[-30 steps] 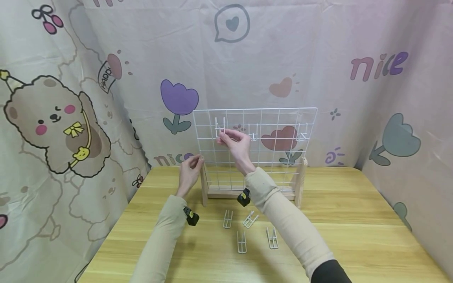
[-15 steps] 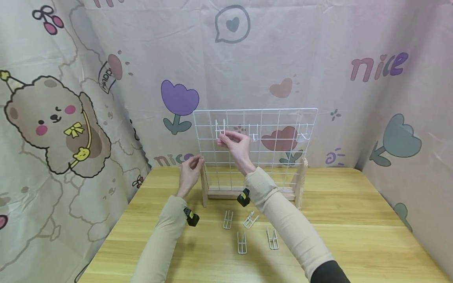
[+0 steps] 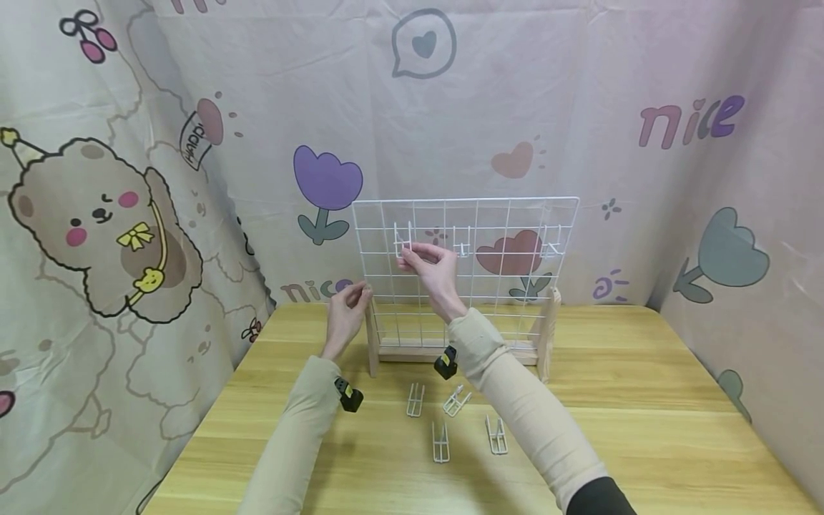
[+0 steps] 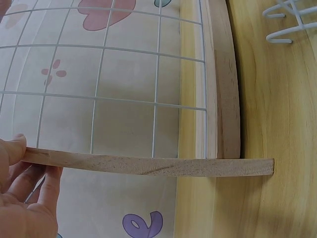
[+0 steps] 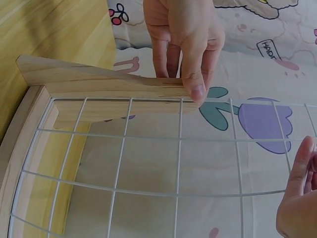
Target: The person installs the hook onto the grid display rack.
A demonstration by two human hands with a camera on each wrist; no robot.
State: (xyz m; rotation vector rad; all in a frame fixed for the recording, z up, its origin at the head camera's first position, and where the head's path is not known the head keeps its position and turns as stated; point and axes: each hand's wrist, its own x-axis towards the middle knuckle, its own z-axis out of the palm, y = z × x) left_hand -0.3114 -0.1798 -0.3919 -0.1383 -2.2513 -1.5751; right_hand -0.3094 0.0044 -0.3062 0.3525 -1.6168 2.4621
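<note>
My left hand [image 3: 344,315] grips the top of the left wooden upright [image 4: 148,166], thumb on one side and fingers on the other in the left wrist view. My right hand [image 3: 436,270] pinches a white double-prong wire hook [image 3: 395,234] in front of the upper left of the white wire grid [image 3: 476,199]. The hook's two prongs point up above my fingertips, which hide its lower part. Only part of my right hand [image 5: 299,198] shows at the right edge of the right wrist view. Two similar hooks, a middle one [image 3: 462,249] and a right one [image 3: 550,249], hang on the grid.
Several loose white wire hooks [image 3: 440,443] lie on the wooden table [image 3: 644,372] in front of the stand. The grid stands in a wooden base [image 3: 412,353] with a right upright [image 3: 547,332]. A printed curtain [image 3: 257,86] surrounds the table's back and sides.
My right hand has lowered a little, and the hook in it has come down along the grid's upper left. My left hand has stayed on the upright.
</note>
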